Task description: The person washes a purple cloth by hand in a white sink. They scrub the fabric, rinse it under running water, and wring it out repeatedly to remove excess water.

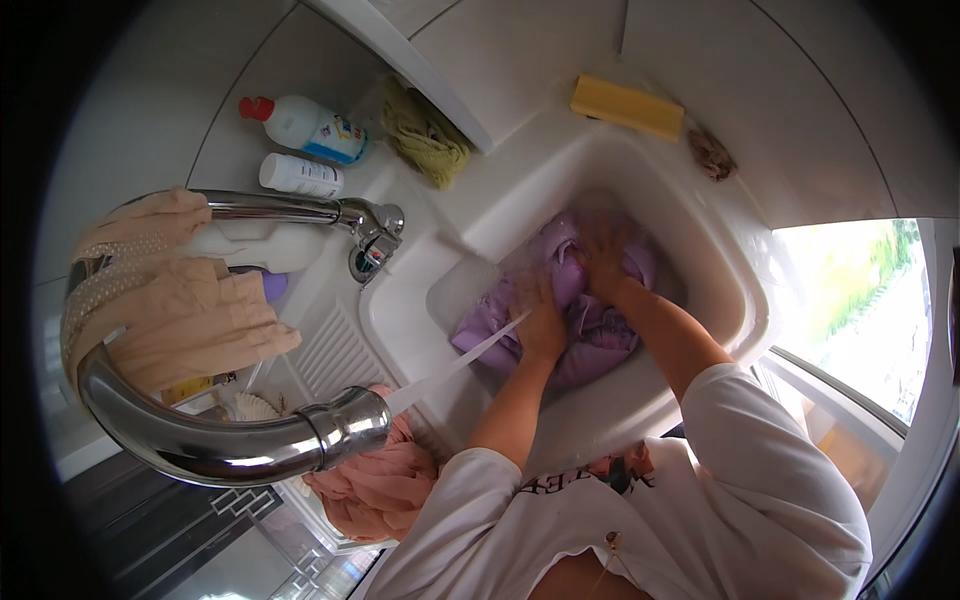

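Chrome gooseneck faucet (215,440) arching across the lower left, its spout releasing a thin stream of water (460,362). Beige lace-edged cloth (170,300) draped over the faucet's arch. Pink cloth (375,490) bunched below the spout, beside the ribbed drainboard (335,355). White bottle with red cap (305,127) lying on the desk (160,110) at upper left; a plain white bottle (300,175) just below it. Olive-green rag (425,135) crumpled behind the basin corner. Yellow sponge (627,106) on the rear ledge, with a small brown scrubbing pad (710,153) near it to the right. Bright window (860,300) at right.
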A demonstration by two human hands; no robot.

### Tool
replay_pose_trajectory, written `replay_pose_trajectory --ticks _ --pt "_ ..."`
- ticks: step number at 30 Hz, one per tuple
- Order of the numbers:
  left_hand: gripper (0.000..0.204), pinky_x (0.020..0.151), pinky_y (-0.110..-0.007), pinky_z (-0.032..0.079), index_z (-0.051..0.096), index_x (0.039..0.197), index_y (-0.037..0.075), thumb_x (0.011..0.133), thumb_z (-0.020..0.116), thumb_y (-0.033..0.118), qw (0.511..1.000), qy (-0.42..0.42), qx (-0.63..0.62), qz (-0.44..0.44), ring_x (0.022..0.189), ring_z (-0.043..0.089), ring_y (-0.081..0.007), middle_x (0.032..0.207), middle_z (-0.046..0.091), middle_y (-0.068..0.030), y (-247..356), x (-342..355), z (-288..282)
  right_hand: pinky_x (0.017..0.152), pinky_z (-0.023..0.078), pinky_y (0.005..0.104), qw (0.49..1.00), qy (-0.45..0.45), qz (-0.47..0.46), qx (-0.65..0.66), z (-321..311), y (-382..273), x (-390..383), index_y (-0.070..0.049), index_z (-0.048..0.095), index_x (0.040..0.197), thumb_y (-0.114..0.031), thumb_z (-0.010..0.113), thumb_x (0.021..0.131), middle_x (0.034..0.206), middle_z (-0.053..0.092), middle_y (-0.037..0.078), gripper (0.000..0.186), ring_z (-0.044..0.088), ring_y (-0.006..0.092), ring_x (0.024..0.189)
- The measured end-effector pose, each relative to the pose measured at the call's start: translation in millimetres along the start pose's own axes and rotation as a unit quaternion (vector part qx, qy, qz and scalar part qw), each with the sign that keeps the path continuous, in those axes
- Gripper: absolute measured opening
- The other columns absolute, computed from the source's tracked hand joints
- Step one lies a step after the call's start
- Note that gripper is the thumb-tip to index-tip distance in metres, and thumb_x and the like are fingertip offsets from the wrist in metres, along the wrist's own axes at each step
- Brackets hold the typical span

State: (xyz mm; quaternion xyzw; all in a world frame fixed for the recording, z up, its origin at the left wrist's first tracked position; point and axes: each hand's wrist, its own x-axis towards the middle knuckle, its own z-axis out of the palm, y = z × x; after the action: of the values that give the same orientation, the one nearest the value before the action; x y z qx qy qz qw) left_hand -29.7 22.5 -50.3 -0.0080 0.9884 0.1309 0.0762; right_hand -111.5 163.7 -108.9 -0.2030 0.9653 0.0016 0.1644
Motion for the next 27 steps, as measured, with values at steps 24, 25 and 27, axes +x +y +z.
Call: replay_pose_trajectory --ticks 24,25,27 --pt "0.048 0.086 -0.046 0.046 0.053 0.108 -0.003 0.078 0.070 0.031 0.961 -0.042 -0.258 0.086 0.107 0.052 -0.0411 0.113 0.053 -0.0251 54 -34 -119 0.057 0.045 0.0296 0.727 -0.005 0.183 0.662 -147 34 -84 0.005 0.063 0.089 -0.021 0.064 0.078 0.077 0.059 0.006 0.028 0.055 0.0126 0.066" --pt "0.046 0.086 -0.046 0.046 0.054 0.107 -0.003 0.078 0.070 0.029 0.935 0.001 -0.338 0.105 0.108 0.052 -0.0408 0.113 0.053 -0.0250 63 -34 -129 0.059 0.047 0.0283 0.703 -0.012 0.173 0.690 -159 28 -95 0.006 0.063 0.101 -0.019 0.061 0.082 0.083 0.061 0.007 0.031 0.056 0.0120 0.069" --pt "0.040 0.082 -0.045 0.047 0.054 0.105 -0.003 0.079 0.068 0.024 0.922 0.067 -0.358 0.133 0.102 0.055 -0.0403 0.106 0.057 -0.0242 83 -38 -132 0.060 0.048 0.0283 0.675 -0.005 0.178 0.716 -188 10 -116 0.006 0.062 0.103 -0.016 0.057 0.084 0.088 0.062 0.008 0.029 0.057 0.0125 0.072"
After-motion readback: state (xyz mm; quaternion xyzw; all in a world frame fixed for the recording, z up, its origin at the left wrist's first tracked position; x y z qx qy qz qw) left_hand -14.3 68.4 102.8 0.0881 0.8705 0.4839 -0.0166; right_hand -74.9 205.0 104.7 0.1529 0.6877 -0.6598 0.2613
